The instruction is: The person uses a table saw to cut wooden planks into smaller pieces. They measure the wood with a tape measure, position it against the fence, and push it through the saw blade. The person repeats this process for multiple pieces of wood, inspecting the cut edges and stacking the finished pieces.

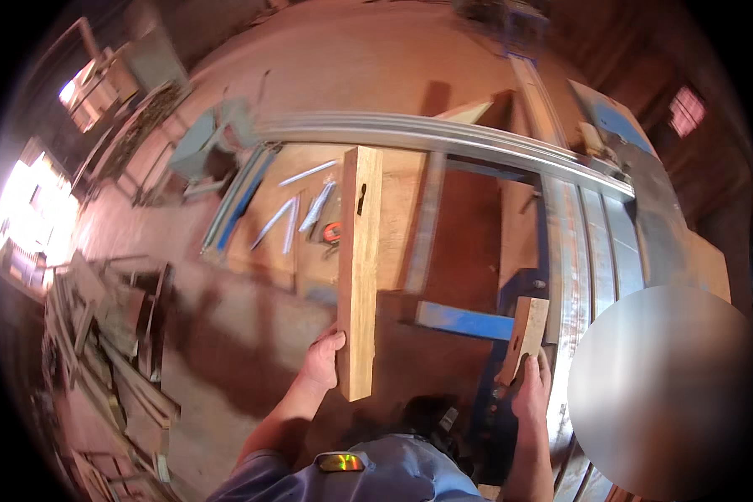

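Left hand (322,358) grips the near end of a long wooden board (360,268) standing upright near centre; right hand (531,385) closes on a short wooden block (525,335) at right. Held low, the board could tip onto the metal rail (443,138).

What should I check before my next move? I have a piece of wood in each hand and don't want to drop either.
1. Left hand grips long wooden board near its lower end: ok.
2. Right hand holds short wooden block: ok.
3. Long board upright: ok.
4. The two pieces apart: ok.
5. Grip firmness: cannot tell.
6. Blue-framed saw table free below: cannot tell.
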Tool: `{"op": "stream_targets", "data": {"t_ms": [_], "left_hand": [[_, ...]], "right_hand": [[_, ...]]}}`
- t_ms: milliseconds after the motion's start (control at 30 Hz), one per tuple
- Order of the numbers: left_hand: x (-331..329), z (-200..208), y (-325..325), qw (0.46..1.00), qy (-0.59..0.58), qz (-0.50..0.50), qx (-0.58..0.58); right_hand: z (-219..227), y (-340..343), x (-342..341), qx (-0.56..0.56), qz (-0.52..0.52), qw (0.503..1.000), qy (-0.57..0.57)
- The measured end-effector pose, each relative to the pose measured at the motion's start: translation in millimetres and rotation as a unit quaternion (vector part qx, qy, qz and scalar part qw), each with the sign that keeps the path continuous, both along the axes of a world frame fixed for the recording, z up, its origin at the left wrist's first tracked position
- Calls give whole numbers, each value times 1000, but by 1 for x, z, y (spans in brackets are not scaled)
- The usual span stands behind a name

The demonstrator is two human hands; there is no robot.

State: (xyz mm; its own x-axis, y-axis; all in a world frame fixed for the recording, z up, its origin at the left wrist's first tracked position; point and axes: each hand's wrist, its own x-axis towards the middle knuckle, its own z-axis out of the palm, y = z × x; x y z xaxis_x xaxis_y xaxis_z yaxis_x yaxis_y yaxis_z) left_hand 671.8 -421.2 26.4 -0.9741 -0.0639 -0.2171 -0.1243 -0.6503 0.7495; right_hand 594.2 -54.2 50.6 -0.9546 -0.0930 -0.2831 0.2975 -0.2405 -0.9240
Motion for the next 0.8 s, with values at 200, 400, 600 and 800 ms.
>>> {"op": "stream_targets", "data": {"t_ms": [200,400,600,800], "left_hand": [[127,21,-74,972,-124,163,111],[251,-30,-141,954,-120,269,64],[331,-39,-160,883,-232,347,-215],[364,-26,-147,833,-329,385,-223]], "right_hand": [[-10,-142,74,-96,179,976,-74],[15,-258,122,-137,375,912,-98],[22,-346,132,-170,478,841,-188],[4,-411,124,-226,514,775,-288]]}}
